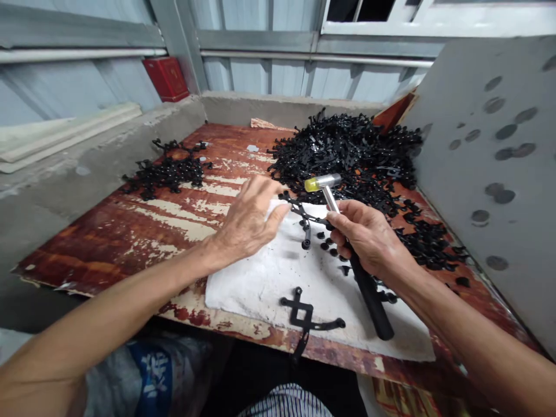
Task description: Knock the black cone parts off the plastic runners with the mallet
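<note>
My left hand (254, 217) has its thumb and forefinger closed around one end of a black plastic bracket (306, 219) with several thin arms. My right hand (362, 231) grips a small mallet (369, 295) with a yellow tip, metal head and black handle; the head points up and away. Another arm of the held bracket reaches the right fingers, and I cannot tell whether they pinch it too. A second black bracket (300, 313) with a square middle lies on the white cloth (247, 284), one arm over the table edge. Small black caps (325, 246) lie under the hands.
A large heap of black parts (343, 145) fills the back right of the worn red-brown table (108, 231). At the left is a smaller pile of brackets (167, 171). A grey spotted panel (486, 174) borders the right side. A red tin (166, 78) stands on the back-left ledge.
</note>
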`<state>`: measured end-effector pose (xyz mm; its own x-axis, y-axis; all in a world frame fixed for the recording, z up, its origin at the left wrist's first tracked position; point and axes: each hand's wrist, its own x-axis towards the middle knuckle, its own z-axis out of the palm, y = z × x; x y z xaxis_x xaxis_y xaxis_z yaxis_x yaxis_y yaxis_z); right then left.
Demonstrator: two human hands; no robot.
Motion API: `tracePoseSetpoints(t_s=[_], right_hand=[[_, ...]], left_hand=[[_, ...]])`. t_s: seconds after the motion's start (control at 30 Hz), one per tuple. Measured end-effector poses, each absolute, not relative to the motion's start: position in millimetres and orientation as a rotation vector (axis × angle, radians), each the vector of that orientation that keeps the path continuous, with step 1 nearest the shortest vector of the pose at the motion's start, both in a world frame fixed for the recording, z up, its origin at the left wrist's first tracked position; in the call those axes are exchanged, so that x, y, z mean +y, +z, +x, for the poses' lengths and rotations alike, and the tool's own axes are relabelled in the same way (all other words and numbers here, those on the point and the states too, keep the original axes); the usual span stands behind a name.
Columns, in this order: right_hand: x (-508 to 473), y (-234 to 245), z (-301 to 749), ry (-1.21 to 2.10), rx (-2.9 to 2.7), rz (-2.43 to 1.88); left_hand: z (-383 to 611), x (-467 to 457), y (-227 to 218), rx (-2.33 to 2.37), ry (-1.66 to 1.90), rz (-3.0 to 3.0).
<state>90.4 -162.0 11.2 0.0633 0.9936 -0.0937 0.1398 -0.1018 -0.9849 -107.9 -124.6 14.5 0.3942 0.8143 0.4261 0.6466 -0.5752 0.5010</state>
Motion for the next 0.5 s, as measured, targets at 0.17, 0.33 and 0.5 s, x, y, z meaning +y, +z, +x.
tracePoseSetpoints(t_s=[0.17,0.33,0.5], right_hand=[[-169,6,85,1.129,-1.205,-1.379],[-178,6,79,1.170,-1.235,-1.359],[-184,2,80,1.203,-1.240,-1.377]], left_hand=[[-94,-135,4,1.009,0.654,1.352],[-77,-138,11,0.947,0.725,0.983],[-81,-131,12,0.959,0.605,1.024]])
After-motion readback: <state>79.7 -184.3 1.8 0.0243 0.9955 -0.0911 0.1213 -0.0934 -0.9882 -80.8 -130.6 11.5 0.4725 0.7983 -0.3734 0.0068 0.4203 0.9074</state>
